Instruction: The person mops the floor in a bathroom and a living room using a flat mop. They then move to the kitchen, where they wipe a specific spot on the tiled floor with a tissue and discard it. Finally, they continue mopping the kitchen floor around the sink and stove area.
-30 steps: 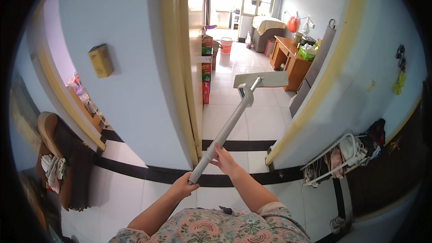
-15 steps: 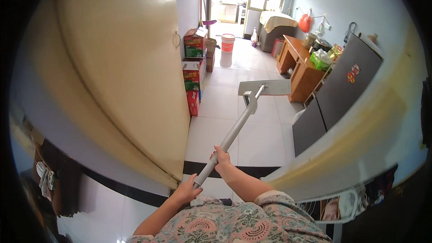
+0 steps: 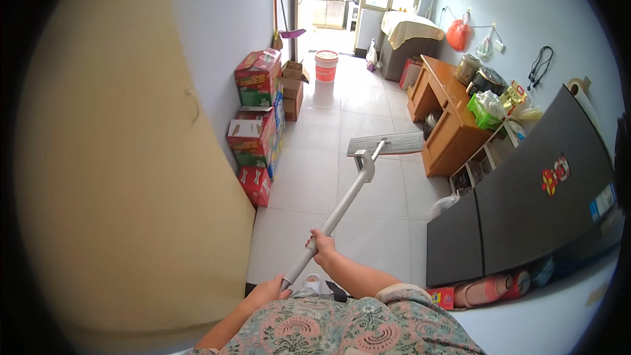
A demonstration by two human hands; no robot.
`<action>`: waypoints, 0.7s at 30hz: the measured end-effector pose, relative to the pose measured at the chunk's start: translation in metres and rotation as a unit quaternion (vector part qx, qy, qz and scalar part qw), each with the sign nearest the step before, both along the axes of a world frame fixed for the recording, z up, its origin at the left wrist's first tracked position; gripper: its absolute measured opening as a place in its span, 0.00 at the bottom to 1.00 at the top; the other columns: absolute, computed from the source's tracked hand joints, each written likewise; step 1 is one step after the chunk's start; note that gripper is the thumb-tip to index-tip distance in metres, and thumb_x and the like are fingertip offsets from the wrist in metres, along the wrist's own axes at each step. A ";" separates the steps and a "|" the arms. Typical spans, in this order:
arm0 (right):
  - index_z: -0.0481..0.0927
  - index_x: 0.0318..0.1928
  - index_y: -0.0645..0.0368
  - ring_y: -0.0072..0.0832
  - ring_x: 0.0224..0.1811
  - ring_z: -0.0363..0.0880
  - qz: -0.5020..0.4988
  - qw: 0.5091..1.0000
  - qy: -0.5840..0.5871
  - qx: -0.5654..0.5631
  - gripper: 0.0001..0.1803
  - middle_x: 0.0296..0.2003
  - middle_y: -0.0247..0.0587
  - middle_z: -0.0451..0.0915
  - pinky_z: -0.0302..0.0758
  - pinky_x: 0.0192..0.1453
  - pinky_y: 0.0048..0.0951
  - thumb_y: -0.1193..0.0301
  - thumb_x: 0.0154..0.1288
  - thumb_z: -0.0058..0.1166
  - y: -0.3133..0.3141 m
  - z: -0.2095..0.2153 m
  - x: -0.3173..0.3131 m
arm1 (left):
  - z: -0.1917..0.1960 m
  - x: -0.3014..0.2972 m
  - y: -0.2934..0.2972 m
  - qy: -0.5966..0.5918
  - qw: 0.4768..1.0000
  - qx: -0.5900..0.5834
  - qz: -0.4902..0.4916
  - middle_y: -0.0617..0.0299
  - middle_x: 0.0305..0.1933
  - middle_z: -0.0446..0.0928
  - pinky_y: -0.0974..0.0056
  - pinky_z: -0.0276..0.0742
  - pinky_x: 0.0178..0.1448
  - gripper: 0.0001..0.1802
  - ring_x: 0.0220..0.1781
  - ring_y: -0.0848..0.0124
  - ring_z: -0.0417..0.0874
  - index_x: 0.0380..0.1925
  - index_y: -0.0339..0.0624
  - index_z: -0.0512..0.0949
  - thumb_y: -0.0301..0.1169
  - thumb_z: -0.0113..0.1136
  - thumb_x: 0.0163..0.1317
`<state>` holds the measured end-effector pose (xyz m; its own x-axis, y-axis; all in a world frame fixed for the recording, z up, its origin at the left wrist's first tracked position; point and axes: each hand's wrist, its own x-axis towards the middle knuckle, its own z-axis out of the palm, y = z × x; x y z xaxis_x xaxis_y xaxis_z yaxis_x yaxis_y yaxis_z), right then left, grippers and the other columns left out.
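Observation:
A grey flat mop (image 3: 343, 205) slants away from me toward the middle of the room. Low on its pole, my left hand (image 3: 269, 291) is closed near the end. Farther up the same pole, my right hand (image 3: 321, 247) is wrapped round it. A looped grey collar (image 3: 365, 165) sits on the upper pole. Beyond it, the wide rectangular mop head (image 3: 401, 143) shows its top face close to the wooden desk; whether it touches the floor I cannot tell.
Stacked red and green cartons (image 3: 253, 135) line the left wall beyond the cream door (image 3: 105, 158). A red and white bucket (image 3: 326, 67) stands ahead on the tiled floor (image 3: 299, 187). On the right are the wooden desk (image 3: 447, 141) and a dark fridge (image 3: 519, 184). A broom and purple dustpan (image 3: 293, 33) lean farther back.
I have moved forward past the doorway; the cartons, desk and fridge now appear nearer. Both hands keep their grip on the mop, which has come along with me.

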<state>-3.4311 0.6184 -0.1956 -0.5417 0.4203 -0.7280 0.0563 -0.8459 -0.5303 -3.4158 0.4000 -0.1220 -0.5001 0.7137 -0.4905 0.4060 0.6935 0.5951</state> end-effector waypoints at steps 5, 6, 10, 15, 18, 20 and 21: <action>0.67 0.30 0.62 0.28 0.19 0.68 -0.038 0.999 -0.019 -0.006 0.10 0.21 0.38 0.68 0.72 0.22 0.32 0.74 0.53 0.55 0.110 0.004 -0.081 | 0.025 -0.080 0.113 0.047 0.998 -0.039 -0.011 0.43 0.32 0.77 0.49 0.73 0.38 0.27 0.34 0.47 0.79 0.51 0.39 0.63 0.44 0.54 0.57; 0.67 0.30 0.62 0.28 0.19 0.68 -0.048 0.999 -0.021 -0.010 0.10 0.21 0.38 0.68 0.72 0.22 0.32 0.74 0.53 0.55 0.131 -0.001 -0.097 | 0.028 -0.096 0.137 0.053 0.997 -0.045 -0.023 0.44 0.31 0.77 0.49 0.73 0.37 0.25 0.34 0.47 0.79 0.49 0.39 0.63 0.44 0.54 0.58; 0.66 0.30 0.62 0.28 0.18 0.68 -0.058 0.997 -0.025 -0.033 0.10 0.20 0.38 0.67 0.71 0.20 0.32 0.74 0.53 0.54 0.231 -0.021 -0.151 | 0.039 -0.154 0.250 0.086 0.992 -0.083 -0.048 0.46 0.30 0.77 0.48 0.73 0.36 0.21 0.33 0.47 0.79 0.43 0.40 0.65 0.44 0.53 0.58; 0.65 0.30 0.62 0.29 0.16 0.67 -0.045 0.996 -0.068 -0.028 0.10 0.20 0.39 0.67 0.71 0.19 0.32 0.74 0.53 0.53 0.370 -0.028 -0.231 | 0.016 -0.224 0.385 0.112 0.986 -0.100 -0.079 0.48 0.32 0.78 0.48 0.73 0.35 0.21 0.33 0.48 0.79 0.42 0.40 0.64 0.45 0.53 0.59; 0.65 0.31 0.63 0.29 0.16 0.68 -0.039 0.997 -0.062 -0.030 0.10 0.19 0.39 0.68 0.71 0.19 0.32 0.75 0.53 0.53 0.447 -0.026 -0.278 | 0.024 -0.269 0.467 0.104 0.988 -0.098 -0.065 0.48 0.33 0.78 0.48 0.74 0.35 0.21 0.34 0.49 0.79 0.41 0.40 0.64 0.45 0.53 0.59; 0.65 0.31 0.63 0.30 0.16 0.68 -0.037 0.997 -0.065 -0.032 0.09 0.19 0.40 0.68 0.71 0.18 0.33 0.76 0.52 0.53 0.494 -0.024 -0.311 | 0.025 -0.300 0.513 0.124 0.986 -0.095 -0.057 0.49 0.32 0.77 0.49 0.74 0.34 0.21 0.33 0.50 0.80 0.41 0.41 0.64 0.45 0.53 0.59; 0.66 0.31 0.63 0.30 0.16 0.68 -0.038 0.996 -0.066 -0.036 0.09 0.19 0.40 0.68 0.71 0.18 0.33 0.76 0.52 0.53 0.516 -0.025 -0.328 | 0.028 -0.315 0.533 0.135 0.985 -0.084 -0.062 0.49 0.33 0.77 0.49 0.74 0.34 0.20 0.33 0.50 0.79 0.44 0.43 0.64 0.45 0.52 0.59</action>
